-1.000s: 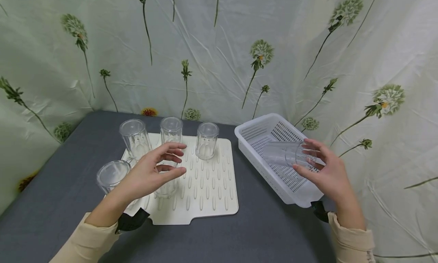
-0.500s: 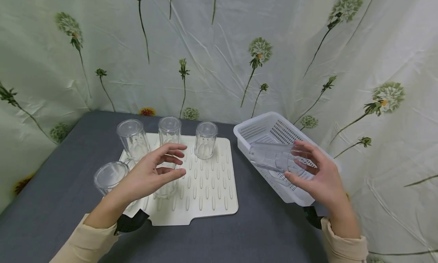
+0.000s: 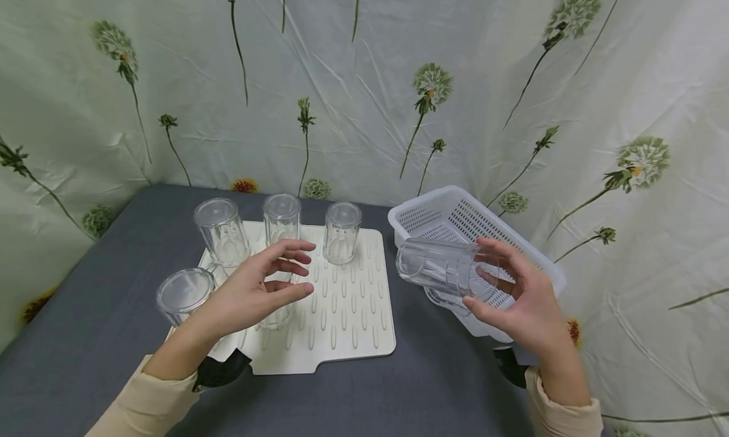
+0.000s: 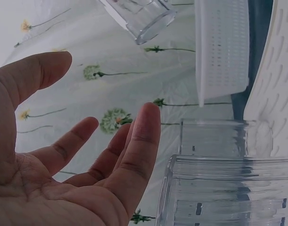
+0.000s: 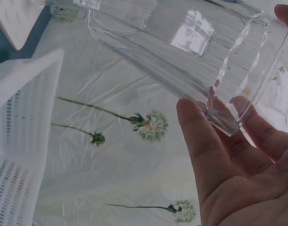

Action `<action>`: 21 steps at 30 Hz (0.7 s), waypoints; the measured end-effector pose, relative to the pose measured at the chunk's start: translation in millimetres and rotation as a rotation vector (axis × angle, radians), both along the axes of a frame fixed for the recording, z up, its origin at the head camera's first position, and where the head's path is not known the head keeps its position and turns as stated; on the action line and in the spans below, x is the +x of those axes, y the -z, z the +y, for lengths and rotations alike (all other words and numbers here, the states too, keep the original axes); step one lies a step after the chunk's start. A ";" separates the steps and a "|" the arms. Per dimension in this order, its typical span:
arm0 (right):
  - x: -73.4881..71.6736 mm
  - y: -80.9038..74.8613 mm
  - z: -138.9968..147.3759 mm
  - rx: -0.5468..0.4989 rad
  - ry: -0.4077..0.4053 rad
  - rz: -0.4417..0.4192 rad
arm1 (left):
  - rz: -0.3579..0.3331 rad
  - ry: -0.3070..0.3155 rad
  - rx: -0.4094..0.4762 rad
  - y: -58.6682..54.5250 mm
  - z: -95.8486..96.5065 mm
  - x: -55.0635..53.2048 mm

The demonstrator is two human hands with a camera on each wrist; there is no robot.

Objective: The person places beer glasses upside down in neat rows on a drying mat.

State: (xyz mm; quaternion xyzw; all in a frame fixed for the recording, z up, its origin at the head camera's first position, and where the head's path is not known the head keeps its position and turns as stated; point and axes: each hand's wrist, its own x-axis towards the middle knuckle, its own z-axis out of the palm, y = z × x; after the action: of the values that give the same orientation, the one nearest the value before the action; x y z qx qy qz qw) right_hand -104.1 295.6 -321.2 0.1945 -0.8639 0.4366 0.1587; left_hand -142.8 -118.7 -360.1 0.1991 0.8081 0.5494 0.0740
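My right hand (image 3: pixel 521 304) grips a clear glass mug (image 3: pixel 429 266) by one end, thumb on the near side and fingers on the far side. The mug lies sideways in the air over the near left rim of the white basket (image 3: pixel 416 217), its handle (image 3: pixel 446 300) pointing down. In the right wrist view, fingers (image 5: pixel 200 136) press against the mug's faceted wall (image 5: pixel 181 61). My left hand (image 3: pixel 250 291) hovers over the white draining mat (image 3: pixel 353 336) with fingers loosely bent and nothing in them. Several upturned glass mugs stand on the mat, including one (image 3: pixel 222 231) at the back left.
More upturned mugs are at the mat's back middle (image 3: pixel 282 215), back right (image 3: pixel 342 233) and front left (image 3: pixel 185 295); another is partly hidden behind my left hand. A grey cloth (image 3: pixel 393 399) covers the table. Behind it hangs a flowered curtain (image 3: pixel 364 140).
My right hand has lifted the mug out of the basket's inside and carried it left to the rim. The left hand has stayed nearly in place.
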 end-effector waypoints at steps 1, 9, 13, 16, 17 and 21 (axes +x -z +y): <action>0.7 -0.2 -0.5 -0.006 -0.010 0.001 | 0.000 0.001 -0.002 -0.2 0.1 0.1; 6.9 -2.1 -9.5 -0.040 -0.097 0.006 | -0.026 0.024 0.003 -1.6 1.2 1.6; 10.2 -3.4 -17.8 -0.071 -0.112 -0.012 | -0.045 0.039 -0.001 -2.5 2.1 1.9; 11.2 -2.0 -24.2 -0.097 -0.139 -0.006 | -0.058 0.052 -0.001 -3.0 2.4 2.1; 11.2 -1.2 -26.2 -0.104 -0.157 0.001 | -0.065 0.058 0.008 -3.1 2.5 2.2; 11.6 2.5 -33.1 -0.121 -0.225 0.030 | -0.111 0.097 0.086 -3.1 3.2 2.4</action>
State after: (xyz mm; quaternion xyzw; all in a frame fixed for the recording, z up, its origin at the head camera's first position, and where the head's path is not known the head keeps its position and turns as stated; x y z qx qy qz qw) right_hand -92.5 262.5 -323.7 0.2870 -0.8062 0.5000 0.1329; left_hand -140.4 -115.5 -357.0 0.2102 0.7680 0.5894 0.1364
